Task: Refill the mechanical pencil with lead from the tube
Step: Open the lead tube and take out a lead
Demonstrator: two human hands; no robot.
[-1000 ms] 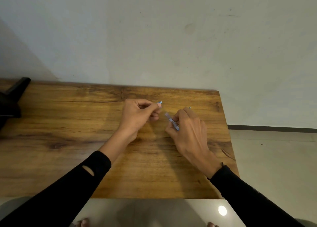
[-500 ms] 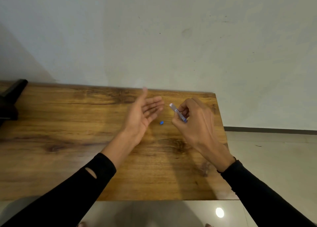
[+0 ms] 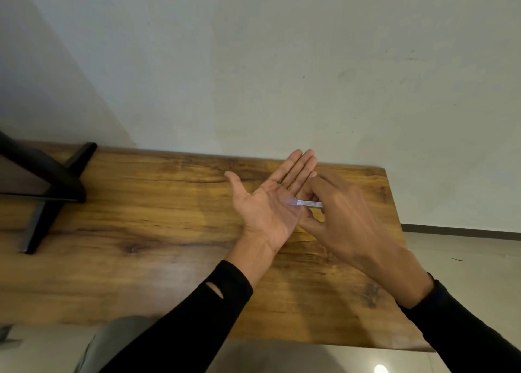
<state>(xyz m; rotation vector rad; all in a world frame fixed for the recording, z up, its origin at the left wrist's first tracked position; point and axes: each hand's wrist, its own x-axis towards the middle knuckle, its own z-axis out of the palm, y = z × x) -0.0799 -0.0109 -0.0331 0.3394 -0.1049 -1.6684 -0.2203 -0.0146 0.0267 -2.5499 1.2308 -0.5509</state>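
Observation:
My left hand [image 3: 270, 203] is held flat, palm up, fingers stretched out over the wooden table [image 3: 158, 231]. My right hand [image 3: 346, 217] pinches a small clear lead tube [image 3: 304, 203] with a white label. The tube lies nearly level, and its open end points left over the edge of my left palm. The tube's blue cap and the mechanical pencil are not visible; my hands hide the tabletop beneath them.
A black stand with angled legs [image 3: 53, 186] sits on the table's far left. The table's right edge [image 3: 400, 231] drops to a pale tiled floor. A plain wall rises behind the table.
My left hand let go of the blue cap, which lay on the table half a second ago, and opened palm up. My right hand tilted the tube level over that palm. The view shifted left.

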